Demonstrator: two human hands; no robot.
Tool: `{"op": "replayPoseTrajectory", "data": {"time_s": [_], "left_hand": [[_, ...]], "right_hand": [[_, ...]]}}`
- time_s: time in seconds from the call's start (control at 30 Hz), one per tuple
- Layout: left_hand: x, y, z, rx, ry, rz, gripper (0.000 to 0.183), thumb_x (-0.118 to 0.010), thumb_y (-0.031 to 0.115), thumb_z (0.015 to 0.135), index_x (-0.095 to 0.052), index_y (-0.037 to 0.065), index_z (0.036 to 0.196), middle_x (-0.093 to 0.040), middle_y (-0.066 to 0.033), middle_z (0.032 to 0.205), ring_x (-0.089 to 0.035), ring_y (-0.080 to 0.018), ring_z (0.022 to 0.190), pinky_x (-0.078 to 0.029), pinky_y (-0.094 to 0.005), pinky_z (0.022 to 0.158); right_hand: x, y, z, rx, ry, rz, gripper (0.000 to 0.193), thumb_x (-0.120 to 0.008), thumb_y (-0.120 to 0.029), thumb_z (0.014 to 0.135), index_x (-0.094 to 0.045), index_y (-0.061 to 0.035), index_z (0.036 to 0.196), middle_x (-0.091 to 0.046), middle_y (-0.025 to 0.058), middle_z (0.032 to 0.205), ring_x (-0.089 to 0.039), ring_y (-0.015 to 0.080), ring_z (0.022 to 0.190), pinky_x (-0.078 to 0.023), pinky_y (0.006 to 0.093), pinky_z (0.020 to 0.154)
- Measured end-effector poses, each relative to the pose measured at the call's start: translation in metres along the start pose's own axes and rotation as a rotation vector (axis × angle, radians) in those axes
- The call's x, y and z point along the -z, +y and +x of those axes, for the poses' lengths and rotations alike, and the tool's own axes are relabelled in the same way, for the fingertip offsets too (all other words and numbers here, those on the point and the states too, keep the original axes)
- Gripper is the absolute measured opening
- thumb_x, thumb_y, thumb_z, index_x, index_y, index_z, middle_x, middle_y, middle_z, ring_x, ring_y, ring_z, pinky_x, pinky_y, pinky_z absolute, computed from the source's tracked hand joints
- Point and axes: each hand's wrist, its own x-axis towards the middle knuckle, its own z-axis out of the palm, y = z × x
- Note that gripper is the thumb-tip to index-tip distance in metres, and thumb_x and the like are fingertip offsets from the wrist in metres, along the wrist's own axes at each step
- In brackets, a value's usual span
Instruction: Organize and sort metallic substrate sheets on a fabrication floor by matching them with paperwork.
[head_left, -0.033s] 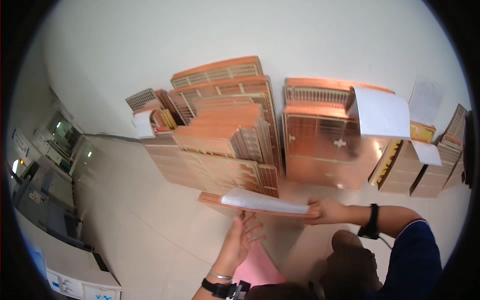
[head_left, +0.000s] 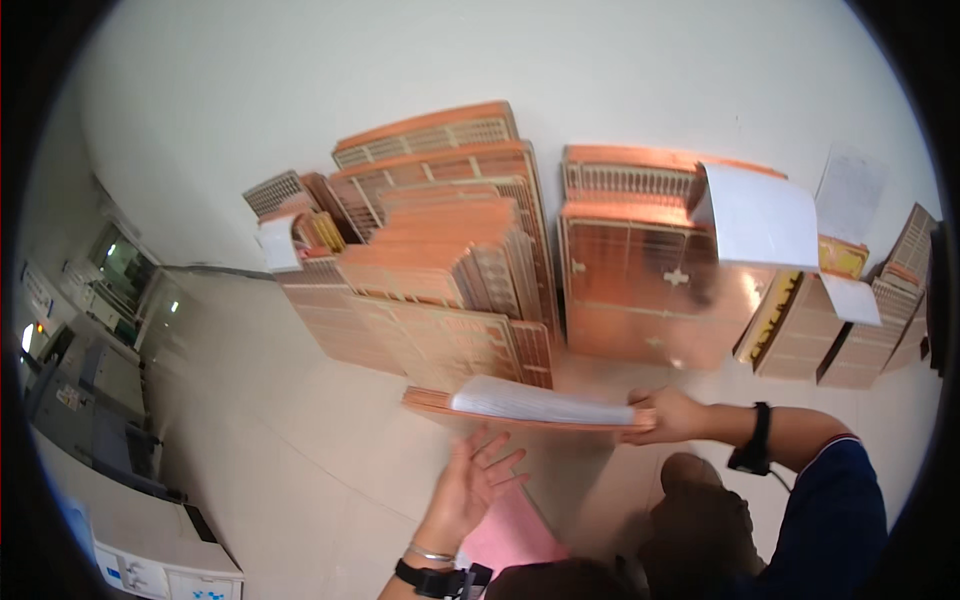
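Note:
My right hand (head_left: 668, 416) grips the right end of a thin stack of copper-coloured panels (head_left: 440, 403) held flat, with white paper sheets (head_left: 535, 401) lying on top. My left hand (head_left: 472, 487) is under the stack's near edge, palm up and fingers spread, touching or just below it. Right behind the held stack, leaning stacks of the same copper panels (head_left: 450, 260) stand on the floor against a white wall. A pink sheet (head_left: 510, 530) lies on the floor beneath my left hand.
More copper panel stacks (head_left: 640, 280) lean on the wall to the right, one with a white sheet (head_left: 760, 215) draped over it, and smaller stacks (head_left: 810, 330) further right. Grey machines and a white cabinet (head_left: 110, 420) stand at the left. The floor is pale tile (head_left: 260, 440).

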Motion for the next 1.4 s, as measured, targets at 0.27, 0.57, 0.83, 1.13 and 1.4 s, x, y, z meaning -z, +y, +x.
{"op": "replayPoseTrajectory", "data": {"time_s": [0.27, 0.57, 0.83, 1.13, 1.4], "left_hand": [[0.035, -0.021, -0.022, 0.350, 0.134, -0.286, 0.088, -0.033, 0.068, 0.085, -0.018, 0.000, 0.139, -0.037, -0.0300, 0.134, -0.042, -0.0403, 0.122, -0.036, -0.0548, 0.100], [-0.030, -0.019, 0.002, 0.571, 0.318, -0.016, 0.079, -0.058, 0.013, 0.086, -0.006, 0.004, 0.144, -0.041, -0.0177, 0.131, -0.053, -0.0209, 0.111, -0.050, -0.0329, 0.087], [-0.035, -0.011, 0.025, 0.580, 0.357, -0.182, 0.074, -0.048, 0.000, 0.085, -0.004, 0.005, 0.145, -0.028, -0.0244, 0.139, -0.051, -0.0301, 0.113, -0.048, -0.0378, 0.091], [-0.006, -0.079, 0.008, 0.737, 0.398, -0.623, 0.042, -0.052, 0.010, 0.088, -0.039, -0.004, 0.124, -0.055, -0.0198, 0.113, -0.061, -0.0288, 0.098, -0.054, -0.0446, 0.082], [-0.019, -0.097, -0.030, 0.776, 0.379, -0.517, 0.029, -0.053, 0.018, 0.091, -0.052, 0.000, 0.112, -0.063, -0.0130, 0.103, -0.064, -0.0271, 0.091, -0.056, -0.0408, 0.077]], "right_hand": [[0.062, -0.003, -0.109, -0.241, -0.156, 0.005, 0.045, -0.069, -0.015, 0.069, -0.063, -0.0208, 0.113, -0.060, 0.0048, 0.092, -0.063, 0.0266, 0.079, -0.052, 0.0334, 0.070], [0.075, 0.008, -0.107, -0.248, -0.214, 0.029, 0.049, -0.068, -0.012, 0.069, -0.061, -0.0236, 0.117, -0.059, 0.0070, 0.100, -0.062, 0.0278, 0.086, -0.051, 0.0343, 0.075], [0.085, 0.034, -0.106, -0.658, -0.200, 0.149, 0.058, -0.066, -0.022, 0.078, -0.044, -0.0009, 0.128, -0.056, 0.0215, 0.120, -0.056, 0.0331, 0.109, -0.046, 0.0357, 0.090], [0.062, 0.016, -0.065, -1.513, -0.173, 1.025, 0.051, -0.039, -0.037, 0.096, -0.051, 0.0081, 0.118, -0.062, 0.0176, 0.109, -0.064, 0.0265, 0.095, -0.052, 0.0371, 0.078], [0.066, -0.004, -0.072, -1.681, -0.293, 0.427, 0.056, -0.039, -0.046, 0.094, -0.058, 0.0042, 0.110, -0.064, 0.0146, 0.101, -0.065, 0.0285, 0.087, -0.052, 0.0410, 0.070]]}}
